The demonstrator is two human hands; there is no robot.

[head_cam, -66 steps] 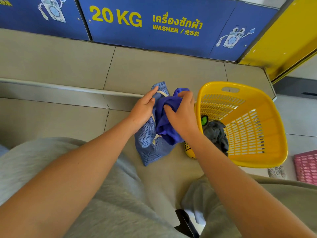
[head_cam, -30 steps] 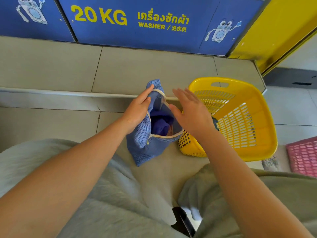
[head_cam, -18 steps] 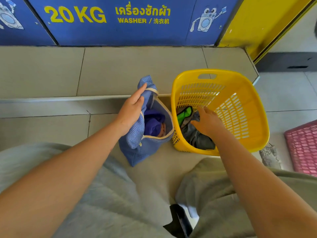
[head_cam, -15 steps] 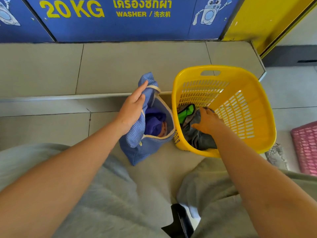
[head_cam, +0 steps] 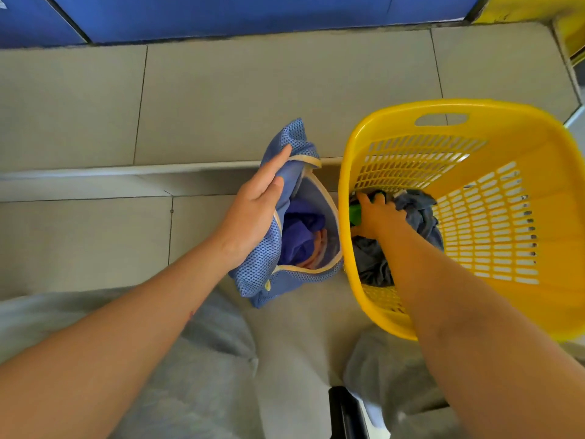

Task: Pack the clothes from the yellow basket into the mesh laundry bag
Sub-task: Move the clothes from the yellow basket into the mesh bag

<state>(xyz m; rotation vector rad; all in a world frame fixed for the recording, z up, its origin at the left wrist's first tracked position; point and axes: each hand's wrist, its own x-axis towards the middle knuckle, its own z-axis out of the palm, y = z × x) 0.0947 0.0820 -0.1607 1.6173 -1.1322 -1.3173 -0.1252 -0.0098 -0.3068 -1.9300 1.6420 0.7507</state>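
The blue mesh laundry bag (head_cam: pixel 259 274) stands on the tiled floor with its cream-edged mouth held wide. My left hand (head_cam: pixel 253 213) grips its left rim. Inside it lie a purple garment (head_cam: pixel 300 229) and something orange (head_cam: pixel 318 248). Right beside it stands the yellow basket (head_cam: pixel 506 128). My right hand (head_cam: pixel 376 217) reaches down into the basket and closes on a dark grey garment (head_cam: pixel 421 213); a bright green piece (head_cam: pixel 355 213) shows at the hand's left. Fingertips are buried in the cloth.
A low tiled step (head_cam: pixel 221 106) runs behind the bag and basket, with blue washer panels (head_cam: pixel 253 14) above it. My knees in grey trousers (head_cam: pixel 190 375) fill the foreground. A dark object (head_cam: pixel 345 413) lies between my feet.
The purple garment went into the bag. My right hand then moved from the bag's mouth into the basket and took hold of the grey garment. The left hand kept holding the bag's rim.
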